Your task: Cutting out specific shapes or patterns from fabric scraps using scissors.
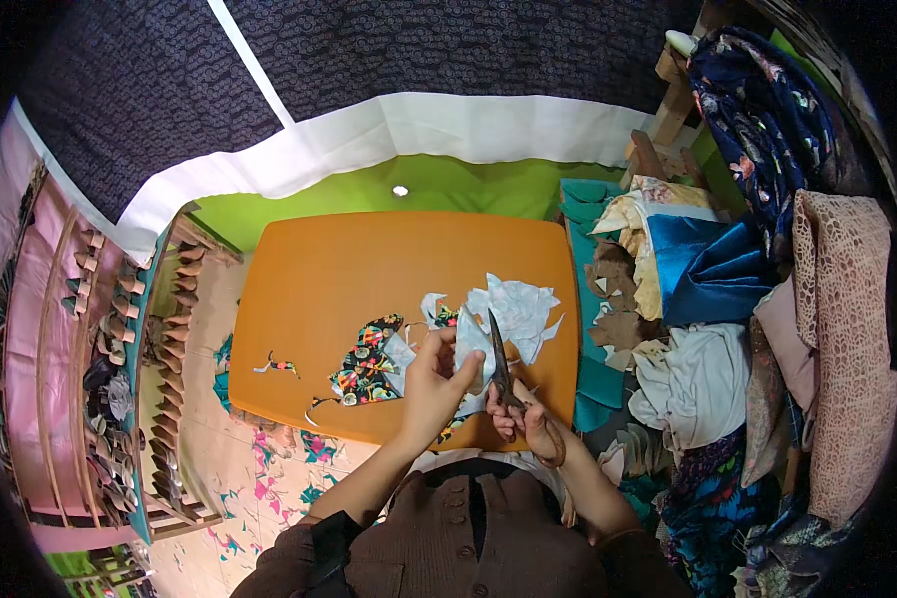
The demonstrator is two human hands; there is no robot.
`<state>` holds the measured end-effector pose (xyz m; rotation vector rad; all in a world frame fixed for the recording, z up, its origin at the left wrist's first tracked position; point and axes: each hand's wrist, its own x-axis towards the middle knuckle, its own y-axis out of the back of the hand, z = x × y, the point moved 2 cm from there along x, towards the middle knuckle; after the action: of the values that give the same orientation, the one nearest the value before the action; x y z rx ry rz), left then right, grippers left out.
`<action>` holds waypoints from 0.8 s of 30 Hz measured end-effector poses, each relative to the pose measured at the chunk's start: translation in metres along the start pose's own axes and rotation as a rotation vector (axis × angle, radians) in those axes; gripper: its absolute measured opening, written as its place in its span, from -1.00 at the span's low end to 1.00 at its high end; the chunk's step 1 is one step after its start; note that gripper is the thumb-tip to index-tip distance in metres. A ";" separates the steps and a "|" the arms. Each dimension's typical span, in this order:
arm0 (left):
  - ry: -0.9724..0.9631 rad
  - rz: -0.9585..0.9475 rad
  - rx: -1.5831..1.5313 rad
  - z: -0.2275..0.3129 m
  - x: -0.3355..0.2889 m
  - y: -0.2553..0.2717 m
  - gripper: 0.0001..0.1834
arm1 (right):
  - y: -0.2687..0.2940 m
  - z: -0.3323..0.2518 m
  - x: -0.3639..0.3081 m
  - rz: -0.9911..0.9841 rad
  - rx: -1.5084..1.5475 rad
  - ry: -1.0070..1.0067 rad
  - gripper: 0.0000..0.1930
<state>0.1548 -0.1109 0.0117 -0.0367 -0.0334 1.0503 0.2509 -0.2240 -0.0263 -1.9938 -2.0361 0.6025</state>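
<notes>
Over the near edge of the orange table [389, 259], my left hand [435, 391] pinches a pale fabric piece [472, 344] between thumb and fingers. Dark metal scissors [499, 364] are in my right hand [524, 421], fingers wrapped round the handles. Their blades point away from me, right beside the pale piece; I cannot tell whether they touch it. Behind lies a heap of pale blue-white fabric pieces [523, 311]. Left of my left hand is black fabric with a colourful print [362, 371]. A small printed scrap [281, 366] lies farther left.
Along the right side are stacked folded cloths, among them a shiny blue fabric [713, 269] and a white cloth [696, 374]. Wooden racks [164, 389] with rows of small pieces stand on the left. Colourful scraps [269, 463] litter the floor. A dark patterned curtain [419, 60] hangs beyond the table.
</notes>
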 end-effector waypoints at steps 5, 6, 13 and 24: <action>0.074 0.011 -0.068 0.005 -0.001 0.001 -0.76 | -0.005 -0.005 -0.003 -0.028 0.184 -0.043 -0.18; 0.075 0.011 -0.068 0.005 0.000 0.001 -0.76 | -0.007 -0.010 -0.002 -0.037 0.297 -0.061 -0.19; 0.106 -0.026 -0.134 0.000 0.001 0.003 -0.77 | -0.002 -0.009 0.001 -0.054 0.609 -0.088 -0.20; 0.100 -0.020 -0.149 0.003 0.000 0.002 -0.79 | -0.006 -0.022 0.005 -0.095 0.625 -0.110 -0.17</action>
<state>0.1531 -0.1102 0.0148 -0.2233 -0.0214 1.0229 0.2551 -0.2164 -0.0047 -1.5125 -1.6921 1.1738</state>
